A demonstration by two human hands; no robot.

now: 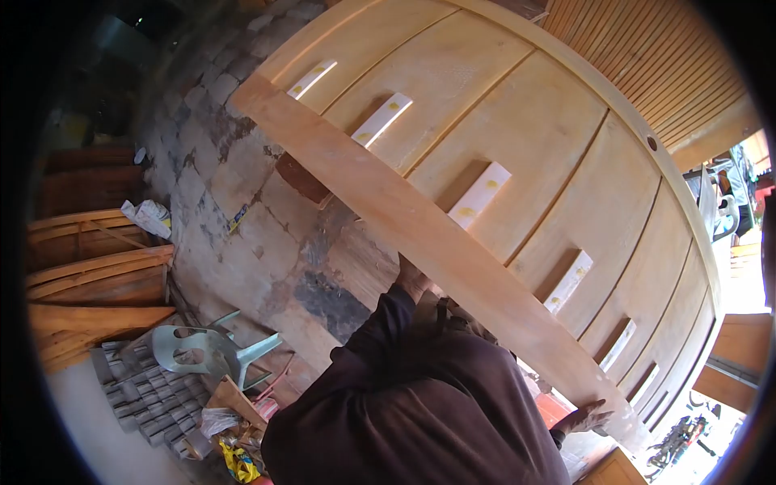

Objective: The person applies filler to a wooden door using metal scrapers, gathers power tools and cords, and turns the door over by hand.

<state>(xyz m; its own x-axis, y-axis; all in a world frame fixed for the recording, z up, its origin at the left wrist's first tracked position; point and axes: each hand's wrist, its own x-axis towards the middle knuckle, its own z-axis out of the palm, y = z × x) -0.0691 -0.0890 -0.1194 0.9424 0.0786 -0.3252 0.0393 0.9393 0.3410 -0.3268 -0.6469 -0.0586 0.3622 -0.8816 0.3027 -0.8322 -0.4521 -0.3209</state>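
Note:
A large pale wooden panel (493,81) with long grooves stretches across the view in front of me, tilted. Along its near side runs a plain wooden edge board (356,178). Several short light blocks (481,194) with yellowish spots are fixed in a row beside that board. My left hand (414,279) grips the board's lower edge near the middle, its fingers mostly hidden behind the wood. Farther right, my right hand (586,417) is closed on the same edge near the panel's end, fingertips on the board's face. Dark sleeves cover both arms.
A pale green plastic chair (206,352) lies on its side at the lower left, beside stacked grey pieces (145,396). Curved wooden parts (105,267) stand at the left. A slatted wooden panel (638,65) is at the upper right, and a motorcycle (683,440) at the lower right.

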